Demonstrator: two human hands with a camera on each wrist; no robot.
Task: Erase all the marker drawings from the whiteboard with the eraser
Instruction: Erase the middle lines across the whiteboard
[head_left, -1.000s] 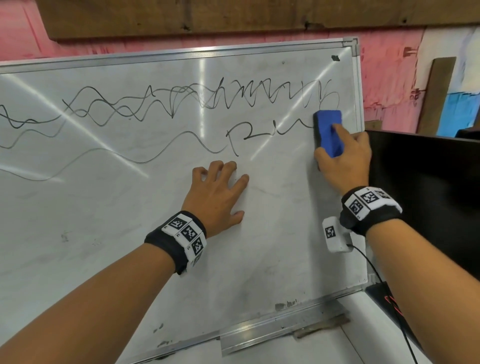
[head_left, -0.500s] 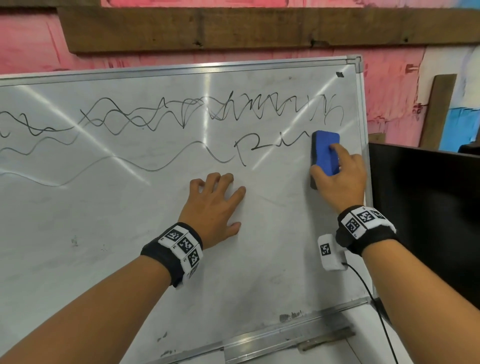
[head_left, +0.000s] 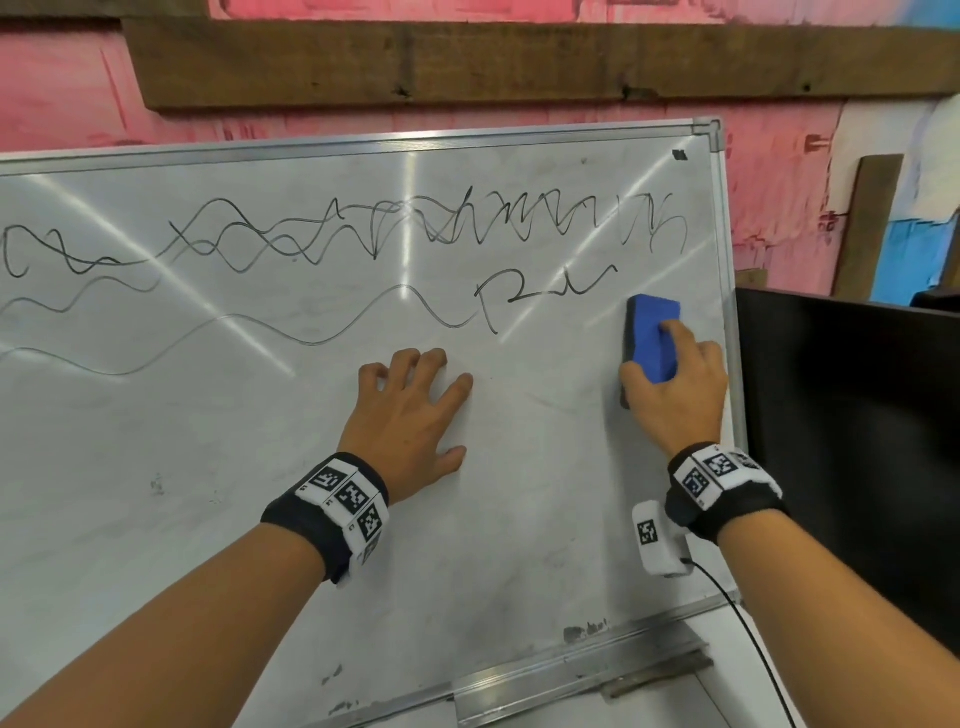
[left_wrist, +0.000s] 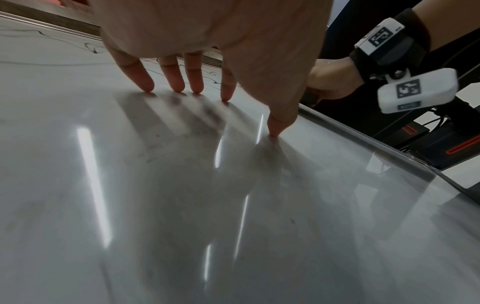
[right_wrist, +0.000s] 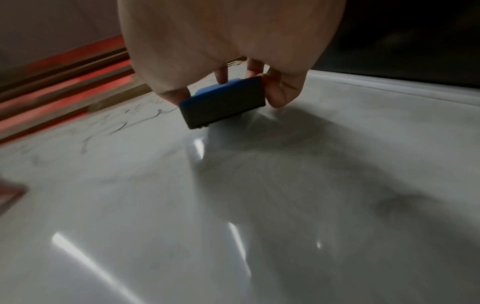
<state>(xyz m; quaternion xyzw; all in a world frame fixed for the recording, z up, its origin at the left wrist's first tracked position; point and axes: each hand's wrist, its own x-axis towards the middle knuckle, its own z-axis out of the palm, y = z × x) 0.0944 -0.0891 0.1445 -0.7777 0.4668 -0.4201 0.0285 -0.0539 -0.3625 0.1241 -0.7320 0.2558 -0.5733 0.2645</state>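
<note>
The whiteboard leans against a pink wall, with black marker scribbles across its upper part and thinner wavy lines below them. My right hand grips the blue eraser near the board's right edge, its dark felt side pressed on the surface just below and right of a short squiggle. In the right wrist view the eraser sits pinched between thumb and fingers. My left hand rests on the board mid-height, fingers spread, fingertips touching the surface.
A dark monitor or panel stands just right of the board's metal frame. A wooden beam runs along the wall above. The board's marker tray sits at its lower edge. A cable hangs from my right wrist.
My right hand has slid the eraser downward along the board's right side, wiping away the right end of the short squiggle. My left hand stays pressed in place.
</note>
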